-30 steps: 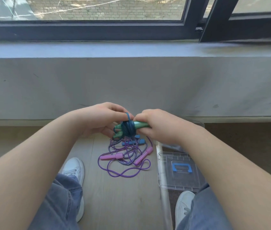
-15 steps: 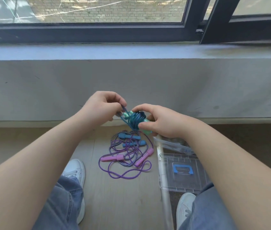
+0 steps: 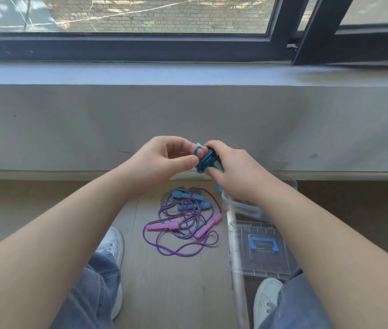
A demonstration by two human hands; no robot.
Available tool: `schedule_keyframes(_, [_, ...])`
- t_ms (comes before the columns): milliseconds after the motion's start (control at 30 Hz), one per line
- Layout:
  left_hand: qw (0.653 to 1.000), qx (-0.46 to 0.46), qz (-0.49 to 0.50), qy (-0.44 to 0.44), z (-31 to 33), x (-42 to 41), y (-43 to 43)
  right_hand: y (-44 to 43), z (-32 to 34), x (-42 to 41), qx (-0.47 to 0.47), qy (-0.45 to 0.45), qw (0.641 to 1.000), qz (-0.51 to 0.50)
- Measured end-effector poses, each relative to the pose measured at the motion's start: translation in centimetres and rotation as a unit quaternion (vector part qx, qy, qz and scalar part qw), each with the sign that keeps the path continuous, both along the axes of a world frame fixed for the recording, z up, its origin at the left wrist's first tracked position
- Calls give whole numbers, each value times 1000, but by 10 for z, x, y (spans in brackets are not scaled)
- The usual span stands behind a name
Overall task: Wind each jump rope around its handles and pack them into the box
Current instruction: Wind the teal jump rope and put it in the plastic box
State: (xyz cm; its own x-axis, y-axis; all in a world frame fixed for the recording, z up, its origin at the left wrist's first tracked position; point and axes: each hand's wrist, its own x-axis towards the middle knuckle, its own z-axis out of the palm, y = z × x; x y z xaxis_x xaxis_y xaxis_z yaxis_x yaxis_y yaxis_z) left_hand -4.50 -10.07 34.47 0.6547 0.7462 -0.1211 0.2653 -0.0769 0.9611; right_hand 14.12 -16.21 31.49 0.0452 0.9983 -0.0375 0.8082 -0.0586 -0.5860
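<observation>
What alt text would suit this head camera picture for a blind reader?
A left hand and right hand hold a blue rope wound around green handles. Below lie tangled ropes with pink handles and blue handles beside a clear box.

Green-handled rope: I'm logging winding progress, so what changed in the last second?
The left hand and right hand lifted the green-handled rope bundle higher, in front of the wall. The bundle turned from crosswise to steeper in the right hand's grip. The left hand shifted from the handles' end to pinching a cord loop. The pink-handled rope, blue-handled rope, box and lid stayed put.
</observation>
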Motion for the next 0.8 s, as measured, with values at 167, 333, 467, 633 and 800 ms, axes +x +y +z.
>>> schedule_keyframes(167, [987, 12, 157, -29, -6, 8, 2, -1, 3, -5, 61, 42, 997, -13])
schedule_keyframes(333, [977, 20, 211, -10, -5, 13, 3, -2, -1, -15, 93, 71, 993, -26])
schedule_keyframes(467, [970, 36, 240, -13, -7, 15, 2, -1, -1, -17, 113, 66, 991, -35])
schedule_keyframes(633, [965, 78, 250, -5, -8, 13, 4, -1, -1, -14, 130, 55, 989, -44])
schedule_keyframes(800, [956, 143, 256, 15, -5, 14, 0, -1, -3, -17, 143, 19, 989, -24])
